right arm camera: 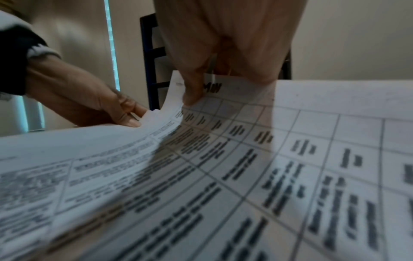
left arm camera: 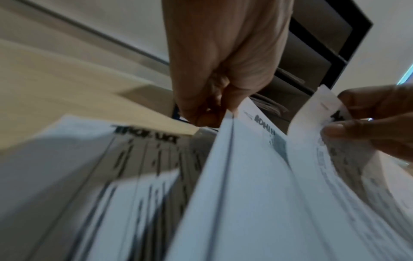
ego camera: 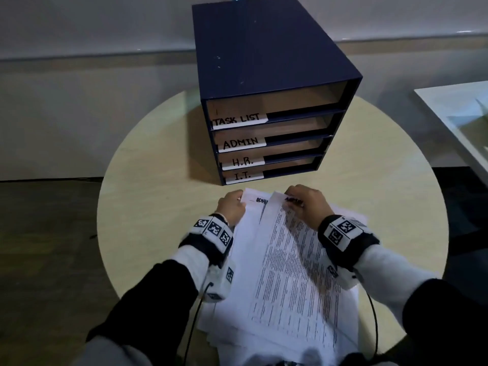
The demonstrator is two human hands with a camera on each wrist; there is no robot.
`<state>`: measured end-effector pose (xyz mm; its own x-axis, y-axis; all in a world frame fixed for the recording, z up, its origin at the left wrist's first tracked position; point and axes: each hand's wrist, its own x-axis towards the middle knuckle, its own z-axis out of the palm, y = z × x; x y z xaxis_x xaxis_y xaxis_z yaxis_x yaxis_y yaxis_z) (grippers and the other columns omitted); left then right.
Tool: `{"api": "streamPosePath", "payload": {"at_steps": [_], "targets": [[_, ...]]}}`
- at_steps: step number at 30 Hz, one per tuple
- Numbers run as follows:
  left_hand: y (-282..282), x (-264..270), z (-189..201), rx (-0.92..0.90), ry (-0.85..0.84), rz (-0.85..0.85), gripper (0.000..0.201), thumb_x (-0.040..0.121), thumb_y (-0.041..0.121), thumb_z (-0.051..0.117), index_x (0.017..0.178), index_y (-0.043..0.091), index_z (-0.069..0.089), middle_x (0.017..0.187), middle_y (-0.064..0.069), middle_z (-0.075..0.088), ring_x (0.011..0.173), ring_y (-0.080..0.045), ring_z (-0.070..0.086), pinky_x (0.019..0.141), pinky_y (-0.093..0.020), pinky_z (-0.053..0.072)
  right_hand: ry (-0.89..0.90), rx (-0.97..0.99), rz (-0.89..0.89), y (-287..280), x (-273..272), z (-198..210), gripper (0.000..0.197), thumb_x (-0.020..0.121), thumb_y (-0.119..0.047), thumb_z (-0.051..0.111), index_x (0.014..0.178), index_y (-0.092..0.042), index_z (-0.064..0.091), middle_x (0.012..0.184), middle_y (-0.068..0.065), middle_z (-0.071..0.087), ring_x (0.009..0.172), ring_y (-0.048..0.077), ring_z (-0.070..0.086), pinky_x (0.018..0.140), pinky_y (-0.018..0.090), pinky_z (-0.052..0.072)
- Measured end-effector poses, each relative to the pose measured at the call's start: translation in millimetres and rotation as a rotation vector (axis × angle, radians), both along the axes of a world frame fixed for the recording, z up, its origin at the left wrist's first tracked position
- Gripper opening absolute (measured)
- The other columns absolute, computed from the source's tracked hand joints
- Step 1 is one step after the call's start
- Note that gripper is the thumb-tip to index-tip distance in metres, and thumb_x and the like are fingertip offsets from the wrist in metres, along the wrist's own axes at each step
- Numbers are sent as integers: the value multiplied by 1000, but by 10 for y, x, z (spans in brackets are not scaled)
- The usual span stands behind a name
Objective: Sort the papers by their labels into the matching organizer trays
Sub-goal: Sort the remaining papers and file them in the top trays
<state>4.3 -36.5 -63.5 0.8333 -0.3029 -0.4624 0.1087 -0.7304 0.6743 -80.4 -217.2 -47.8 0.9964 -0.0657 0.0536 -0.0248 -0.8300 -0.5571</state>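
A dark blue organizer [ego camera: 264,75] stands at the back of the round table [ego camera: 148,180]. Its trays are labelled, top to bottom, TASK LIST [ego camera: 239,119], ADMIN [ego camera: 240,142], H.R. [ego camera: 243,161] and I.T. [ego camera: 243,176]. A loose pile of printed papers [ego camera: 340,315] lies in front of it. My left hand [ego camera: 239,201] pinches the top left corner of a lifted sheet marked ADMIN [ego camera: 254,204]. My right hand [ego camera: 290,198] pinches the top edge of another ADMIN sheet [ego camera: 287,260] that overlaps it. Under them lies a sheet headed TASK LIST [left arm camera: 107,159].
A white table [ego camera: 459,112] reaches in at the right edge. A grey wall runs behind the organizer. Dark floor [ego camera: 47,247] lies to the left of the round table. Bare tabletop shows on both sides of the pile and the organizer.
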Motion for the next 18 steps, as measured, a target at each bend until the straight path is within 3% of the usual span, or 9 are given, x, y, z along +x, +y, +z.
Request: {"api": "streamPosePath", "payload": {"at_steps": [3,4,6,9,11,13,15,17,18], "targets": [[83,-114,-173,5,2,81,22,91,4,38,84,14,56,100,-18,62,97,-34,54,78,-30,40,105,45,44,156,-62,-54,18,82,-5,65,98,3,61,95,19,64,89,31,60,71,27,37],[103,-146,-227,0,4,140,25,90,3,38,71,16,47,88,-15,57,87,-30,50,72,-28,35,145,57,50,189,-90,-70,20,82,-6,65,100,2,60,98,17,64,92,30,60,74,28,38],[123,-231,-329,-37,21,247,32,89,3,39,62,18,30,70,-7,41,74,-24,37,68,-27,28,214,27,53,226,-147,-117,16,82,-9,64,96,-4,57,97,14,64,94,29,59,78,30,38],[116,-353,-425,-204,173,358,33,91,7,40,61,19,37,63,-3,36,69,-21,36,67,-29,30,262,-62,42,222,-206,-207,17,85,-11,60,83,-17,44,77,-1,51,95,29,55,75,32,28],[115,-403,-419,-352,277,445,36,90,0,36,59,17,40,61,-4,39,60,-20,36,60,-27,29,269,-61,28,204,-224,-258,11,84,-9,57,85,-17,50,74,-4,45,99,29,51,74,31,25],[119,-417,-349,-474,363,512,34,88,-6,37,61,13,43,64,-7,48,57,-19,43,55,-26,33,273,-73,38,183,-239,-296,16,83,-9,60,100,-9,62,97,5,59,108,27,50,82,33,32],[132,-427,-274,-539,405,492,28,91,-4,44,67,10,49,71,-9,55,61,-20,50,57,-26,40,234,-61,51,172,-260,-327,26,81,-10,66,106,-8,66,122,7,59,118,26,49,91,36,34],[132,-430,-245,-583,421,400,7,90,4,56,85,5,62,83,-10,64,73,-22,60,69,-32,50,127,-43,63,195,-289,-315,14,75,-8,73,88,-9,72,130,9,56,120,32,50,89,43,37],[135,-432,-238,-586,413,340,15,86,10,63,100,4,64,94,-10,68,84,-25,64,80,-38,53,73,-58,84,196,-293,-317,10,70,-8,77,78,-11,72,131,11,56,119,35,52,86,47,39]]}}
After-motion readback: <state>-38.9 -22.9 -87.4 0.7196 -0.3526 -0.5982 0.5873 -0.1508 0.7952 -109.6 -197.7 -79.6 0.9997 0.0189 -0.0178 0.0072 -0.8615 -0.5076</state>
